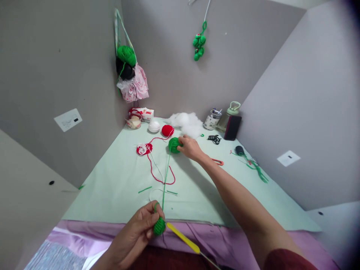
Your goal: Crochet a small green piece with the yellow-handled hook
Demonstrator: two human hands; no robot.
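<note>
Near the table's front edge, my left hand (140, 225) pinches a small green crocheted piece (159, 226) between thumb and fingers. A crochet hook with a yellow handle (184, 238) sticks out from beside that piece to the lower right; where its tip sits is hidden. Green yarn loops over a finger of the left hand, and a taut strand (166, 174) runs away from me to a green yarn ball (173, 145). My right hand (190, 147), arm stretched forward, has its fingers closed on the right side of this ball.
Left of the ball lie a red and white crocheted piece (144, 149), a red yarn ball (168, 130) and a white ball (154, 126). White stuffing (187, 123), a pen cup (212, 120), a bottle (228, 114) and a phone (233, 127) line the back. A black claw clip (214, 139) sits nearby.
</note>
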